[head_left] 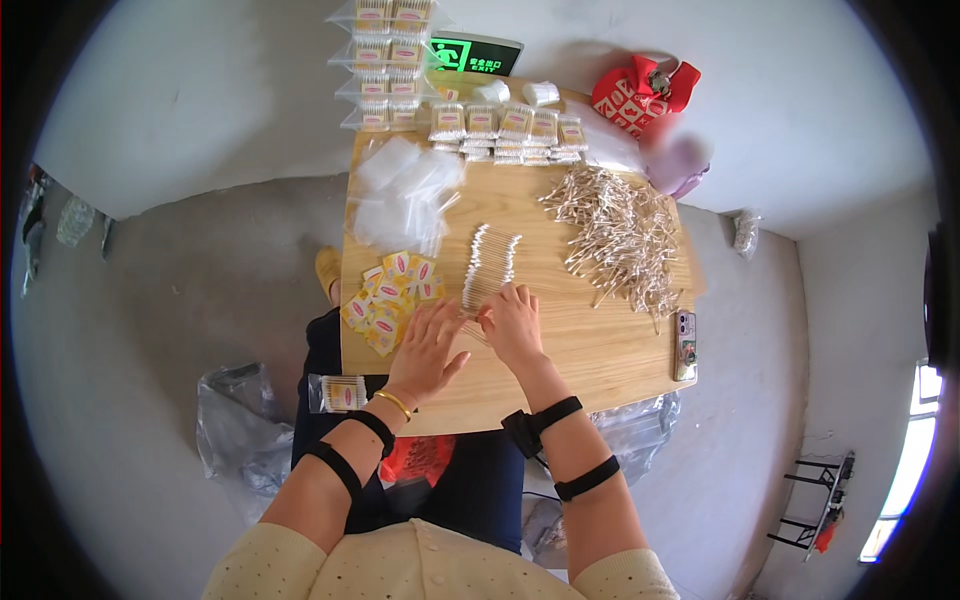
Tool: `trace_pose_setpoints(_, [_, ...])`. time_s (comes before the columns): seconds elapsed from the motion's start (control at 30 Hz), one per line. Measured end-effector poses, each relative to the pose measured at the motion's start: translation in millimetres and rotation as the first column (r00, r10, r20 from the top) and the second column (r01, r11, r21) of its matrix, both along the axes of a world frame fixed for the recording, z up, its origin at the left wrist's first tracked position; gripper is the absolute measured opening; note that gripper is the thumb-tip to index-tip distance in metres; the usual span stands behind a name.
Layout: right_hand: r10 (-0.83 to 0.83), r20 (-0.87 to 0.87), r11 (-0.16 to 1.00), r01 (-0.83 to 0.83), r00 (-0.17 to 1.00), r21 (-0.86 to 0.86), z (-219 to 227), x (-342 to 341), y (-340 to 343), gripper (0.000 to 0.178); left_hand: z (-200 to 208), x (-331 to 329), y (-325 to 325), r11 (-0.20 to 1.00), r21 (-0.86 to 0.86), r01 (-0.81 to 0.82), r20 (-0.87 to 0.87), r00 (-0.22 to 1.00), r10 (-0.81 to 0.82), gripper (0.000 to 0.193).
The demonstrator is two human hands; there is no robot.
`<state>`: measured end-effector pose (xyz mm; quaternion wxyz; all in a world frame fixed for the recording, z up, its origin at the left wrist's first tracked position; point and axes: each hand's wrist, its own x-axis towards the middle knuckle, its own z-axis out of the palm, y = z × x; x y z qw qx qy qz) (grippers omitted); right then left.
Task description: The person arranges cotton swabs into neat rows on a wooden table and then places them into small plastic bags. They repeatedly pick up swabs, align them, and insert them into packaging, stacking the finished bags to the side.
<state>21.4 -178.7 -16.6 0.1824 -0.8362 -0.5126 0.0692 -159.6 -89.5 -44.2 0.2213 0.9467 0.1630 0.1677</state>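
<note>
Down the middle of the wooden table runs a neat row of cotton swabs (490, 262), laid side by side with their white tips at both ends. My left hand (428, 350) lies at the near end of this row, fingers stretched out and thumb apart. Opposite it, my right hand (512, 322) has its fingers curled together in a pinch at the last swabs; its fingertips partly hide them. A few swab sticks show on the wood between the hands. Left of the row is a pile of yellow-and-white printed cards (392, 300).
A large loose heap of swabs (622, 235) covers the right side. Clear plastic bags (405, 195) lie at the far left, with stacked swab packs (510, 128) behind. A phone (685, 345) sits at the right edge, one filled pack (342, 393) at the near left corner.
</note>
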Motion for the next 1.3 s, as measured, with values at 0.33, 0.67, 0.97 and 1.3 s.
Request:
trace_pose_setpoints(0.33, [-0.043,-0.358,0.996,0.066,0.933,0.054,48.5,-20.1,-22.4,0.011,37.1,-7.5,-5.3,0.869,-0.483,-0.113,0.314,0.903,0.293,0.036])
trace_pose_setpoints(0.67, [0.122,-0.944,0.983,0.095,0.305,0.158,100.0,-78.0,-71.6,0.022,95.7,-51.3,-23.6,0.289,-0.947,0.139,0.246,0.894,0.374,0.014])
trace_pose_setpoints(0.97, [0.146,-0.933,0.97,0.136,0.329,0.2,119.5,-118.5,-101.1,0.029,129.1,-105.2,-15.2,0.405,-0.902,0.151,0.305,0.886,0.349,0.014])
trace_pose_setpoints(1.3, [0.138,-0.952,0.973,0.143,0.272,0.181,83.3,-168.3,-111.9,0.02,113.0,-138.7,-35.1,0.525,-0.842,0.127,0.221,0.968,0.12,0.015])
